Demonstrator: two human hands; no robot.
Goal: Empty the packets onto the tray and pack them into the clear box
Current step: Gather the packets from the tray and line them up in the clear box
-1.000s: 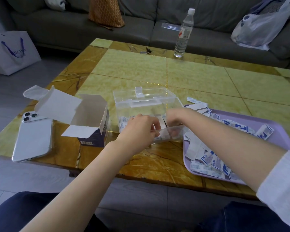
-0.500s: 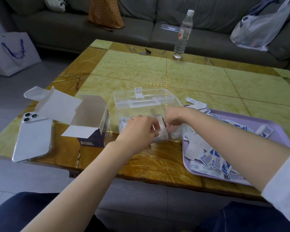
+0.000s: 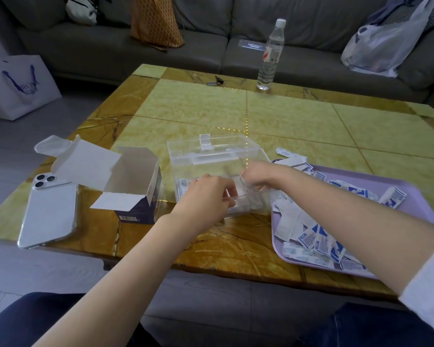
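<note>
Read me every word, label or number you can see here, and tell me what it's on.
"RO…": white paper bag; the rest of the word is blurred.
Packets: blue print, too blurred to read.
Dark carton: barcode and side print, too small to read.
Bottle label: unreadable.

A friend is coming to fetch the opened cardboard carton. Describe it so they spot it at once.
On the yellow coffee table before the grey sofa, look near the left front edge, between the white phone and the clear box. The carton is the only cardboard thing there: dark blue outside, white inside, flaps standing open.
</note>
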